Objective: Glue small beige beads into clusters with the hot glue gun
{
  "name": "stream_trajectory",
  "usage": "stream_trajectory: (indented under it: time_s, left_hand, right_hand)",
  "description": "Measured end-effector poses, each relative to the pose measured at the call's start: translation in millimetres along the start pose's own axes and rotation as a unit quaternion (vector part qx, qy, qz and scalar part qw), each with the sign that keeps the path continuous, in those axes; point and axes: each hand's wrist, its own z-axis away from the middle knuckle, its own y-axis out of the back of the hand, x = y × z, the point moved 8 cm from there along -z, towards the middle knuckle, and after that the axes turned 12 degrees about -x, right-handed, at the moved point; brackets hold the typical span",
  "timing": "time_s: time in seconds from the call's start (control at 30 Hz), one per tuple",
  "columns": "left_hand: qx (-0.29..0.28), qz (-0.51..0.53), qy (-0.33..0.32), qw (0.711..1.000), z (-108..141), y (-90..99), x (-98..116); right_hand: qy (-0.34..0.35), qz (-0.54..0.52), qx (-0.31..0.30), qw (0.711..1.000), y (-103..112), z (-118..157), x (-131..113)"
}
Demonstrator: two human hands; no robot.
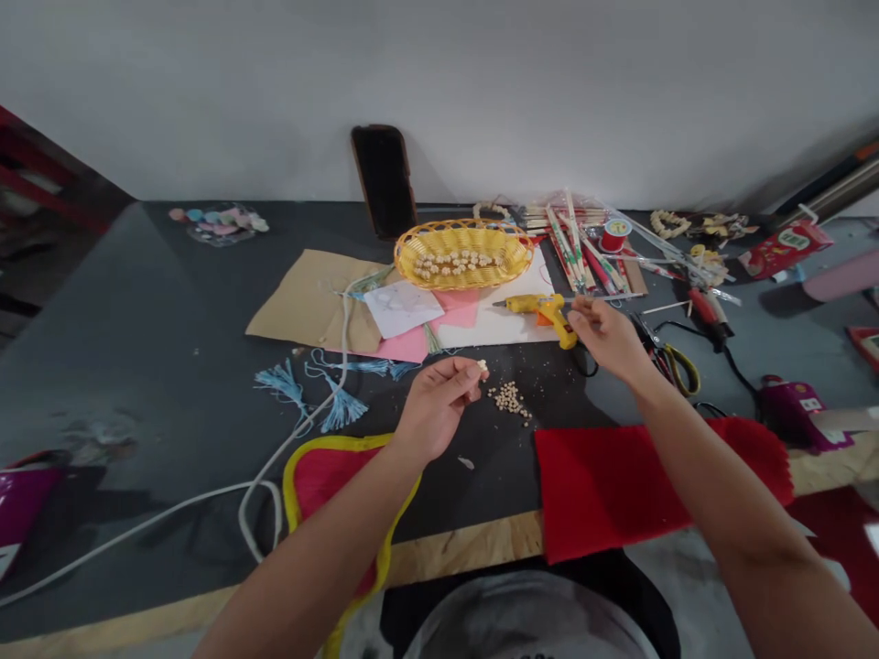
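My left hand (439,403) pinches a small cream bead cluster (482,367) between thumb and fingertips, above the dark table. Just right of it lies a loose pile of small round beads (509,397). My right hand (608,337) has its fingers bent at the rear of a yellow hot glue gun (532,305), and seems to grip it there. The gun's nozzle points left, its orange trigger shows, and a clear glue stick (623,297) sticks out behind. Beyond the gun, a yellow woven basket (405,261) holds several bead clusters.
Blue tassels (345,409) and a white cable (288,444) lie to the left. A phone (383,181) leans on the wall. Scissors (679,369), a red thread spool (615,235) and a soldering-iron-like tool (710,316) are at right. Red felt (604,490) overhangs the front edge.
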Motion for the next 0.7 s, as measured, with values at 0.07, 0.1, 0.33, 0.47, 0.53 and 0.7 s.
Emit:
stream_trajectory:
  time_s: [0.07, 0.1, 0.33, 0.47, 0.53, 0.7]
  left_hand:
    - [-0.006, -0.004, 0.004, 1.000, -0.1, -1.0, -1.8]
    - [-0.007, -0.006, 0.007, 1.000, -0.1, -1.3, -2.8]
    - [-0.007, -0.016, 0.011, 1.000, 0.1, -3.1, -4.0]
    - [-0.006, -0.012, 0.014, 1.000, 0.0, -3.6, -4.3]
    - [-0.009, -0.012, 0.015, 1.000, 0.0, -4.1, -4.6]
    - [-0.024, -0.034, 0.037, 0.998, 2.1, -9.2, -6.3]
  right_hand:
    - [0.043, 0.058, 0.016, 0.997, 3.7, 19.6, -15.8]
    - [0.070, 0.062, -0.006, 0.996, -1.7, 30.0, -25.1]
    - [0.275, 0.225, -0.292, 0.888, -91.4, 94.2, -67.9]
    - [0.281, 0.318, -0.281, 0.861, -102.9, 95.3, -61.7]
    - [0.287, 0.336, -0.270, 0.856, -102.8, 94.6, -62.7]
    - [0.283, 0.163, -0.146, 0.934, -74.0, 87.4, -84.9]
